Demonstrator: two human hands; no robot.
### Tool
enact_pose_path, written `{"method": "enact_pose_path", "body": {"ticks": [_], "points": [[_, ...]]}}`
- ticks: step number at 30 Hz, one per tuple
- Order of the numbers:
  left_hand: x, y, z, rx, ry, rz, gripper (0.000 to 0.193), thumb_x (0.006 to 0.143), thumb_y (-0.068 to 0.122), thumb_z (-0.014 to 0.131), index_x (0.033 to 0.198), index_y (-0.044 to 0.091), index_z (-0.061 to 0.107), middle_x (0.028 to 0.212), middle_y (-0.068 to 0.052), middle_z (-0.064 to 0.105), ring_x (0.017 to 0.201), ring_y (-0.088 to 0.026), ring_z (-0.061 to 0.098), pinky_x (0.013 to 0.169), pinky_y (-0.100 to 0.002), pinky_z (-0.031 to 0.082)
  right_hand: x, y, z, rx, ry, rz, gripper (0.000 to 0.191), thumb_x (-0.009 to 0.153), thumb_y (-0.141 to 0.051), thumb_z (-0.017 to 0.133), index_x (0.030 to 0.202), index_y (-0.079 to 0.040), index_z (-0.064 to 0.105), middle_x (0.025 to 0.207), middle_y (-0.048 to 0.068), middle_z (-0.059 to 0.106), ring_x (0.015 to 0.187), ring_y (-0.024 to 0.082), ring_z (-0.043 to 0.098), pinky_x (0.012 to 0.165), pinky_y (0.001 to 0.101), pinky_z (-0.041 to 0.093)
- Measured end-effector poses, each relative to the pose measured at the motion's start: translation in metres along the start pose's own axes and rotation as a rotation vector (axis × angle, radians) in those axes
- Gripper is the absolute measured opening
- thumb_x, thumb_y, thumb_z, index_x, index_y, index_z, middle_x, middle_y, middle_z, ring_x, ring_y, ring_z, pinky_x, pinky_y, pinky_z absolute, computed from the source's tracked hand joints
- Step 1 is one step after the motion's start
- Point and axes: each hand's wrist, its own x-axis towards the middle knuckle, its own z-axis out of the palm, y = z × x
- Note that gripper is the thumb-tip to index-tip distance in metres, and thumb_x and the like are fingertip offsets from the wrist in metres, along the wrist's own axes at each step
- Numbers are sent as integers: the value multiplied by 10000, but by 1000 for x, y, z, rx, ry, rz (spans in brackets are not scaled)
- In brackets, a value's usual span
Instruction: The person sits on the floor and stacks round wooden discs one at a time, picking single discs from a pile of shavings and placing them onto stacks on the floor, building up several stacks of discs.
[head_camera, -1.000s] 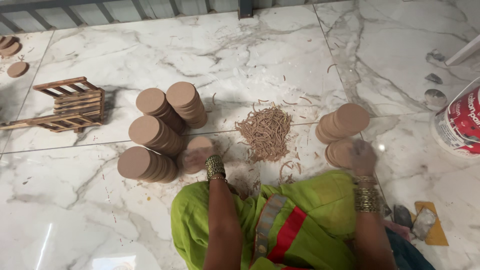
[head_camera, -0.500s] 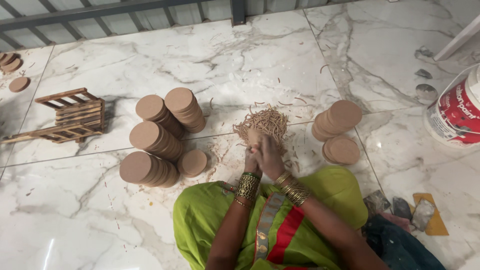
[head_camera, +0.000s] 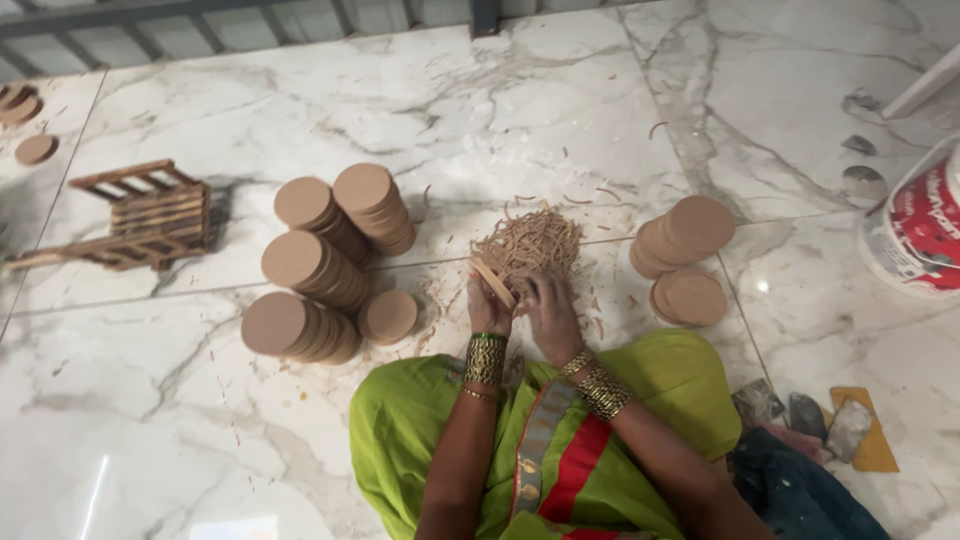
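**Both hands meet over the shavings, one round disc between them**

Hands come together just ahead of the person's lap: the left hand (head_camera: 489, 306) grips a thin round wooden disc (head_camera: 493, 282) edge-on, fingers closed around it, while the right hand (head_camera: 549, 312) lies beside it with fingers curled onto the near edge of the pile of wood shavings (head_camera: 530, 245). Whether the right hand pinches anything cannot be told. Holding the disc tilted over the pile seems to let any scrapings fall where the rest already lie.

Everything sits on a marble floor (head_camera: 500, 110), within arm's reach. Left of the hands stand the leaning stacks of discs (head_camera: 320, 255), with one single disc (head_camera: 388, 316) lying flat nearest the left hand. Right of the hands is a smaller group of discs (head_camera: 686, 250), kept apart from the left stacks, perhaps a separate batch. Farther left rests a slatted wooden rack (head_camera: 150, 212); far right, a white and red bucket (head_camera: 915, 225). Close by the right elbow lie small scraps and a yellow piece (head_camera: 872, 440).
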Motion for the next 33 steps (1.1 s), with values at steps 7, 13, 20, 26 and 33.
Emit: {"method": "enact_pose_path", "body": {"ticks": [7,13,20,26,33], "points": [[-16,-16,-8,372,112,124,420,1069,442,502,1064,41,627,782,-46,638,672,-181,620,587,-348,534,-6,-37,-5,50,-21,-153,515,1020,-192,562,1486,-11,439,1454,237,472,1357,414,473,1151,517,393],[-17,-22,-2,544,137,375,325,1074,233,487,1106,-31,674,870,-51,699,753,-134,638,656,-288,544,24,-55,-2,-148,-148,-40,589,992,-293,530,1490,3,429,1431,254,479,1243,413,507,985,468,465],[-14,-25,10,825,77,515,267,1075,144,509,1163,-22,699,924,-21,709,814,-67,609,712,-231,520,91,-20,-17,443,-541,245,467,1050,-323,520,1410,-26,542,1351,127,594,1243,229,553,1069,353,449],[-7,-15,6,748,240,634,102,1006,76,610,1098,36,625,906,8,664,775,-71,599,677,-231,516,59,-15,-24,850,-258,398,409,939,-162,666,1308,8,623,1331,73,634,1231,178,569,1070,316,444],[-5,8,16,1167,494,383,192,1001,201,656,1153,83,666,863,-82,725,680,-152,635,610,-305,503,21,41,-36,750,-60,366,538,791,-24,743,1310,-78,611,1255,45,649,1145,177,617,978,334,501]]}}
